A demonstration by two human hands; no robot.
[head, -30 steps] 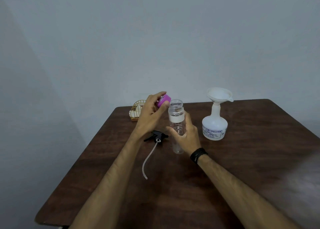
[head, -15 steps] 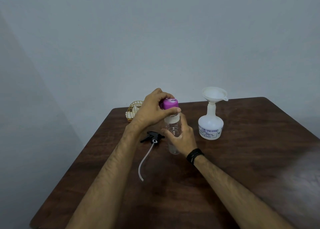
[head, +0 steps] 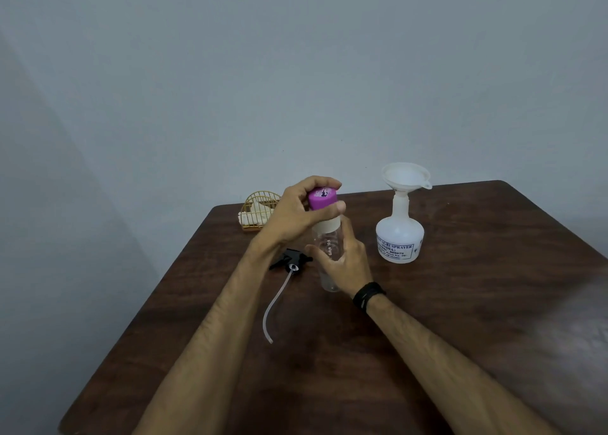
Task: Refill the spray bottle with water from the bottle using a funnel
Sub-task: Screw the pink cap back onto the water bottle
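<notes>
A clear water bottle (head: 329,247) stands upright on the dark wooden table (head: 460,319). My right hand (head: 345,263) grips its body. My left hand (head: 296,217) curls round the purple cap (head: 322,198), which sits on the bottle's mouth. To the right stands the white spray bottle (head: 399,240), with a white funnel (head: 406,176) set in its neck. The black spray head (head: 289,262) with its long dip tube lies on the table to the left of the water bottle.
A small gold wire basket (head: 258,216) holding something pale sits at the table's back left corner. A plain wall rises just behind the table. A black band circles my right wrist.
My left hand has brought the purple cap from beside the open bottle down onto its mouth. My right hand has kept hold of the bottle.
</notes>
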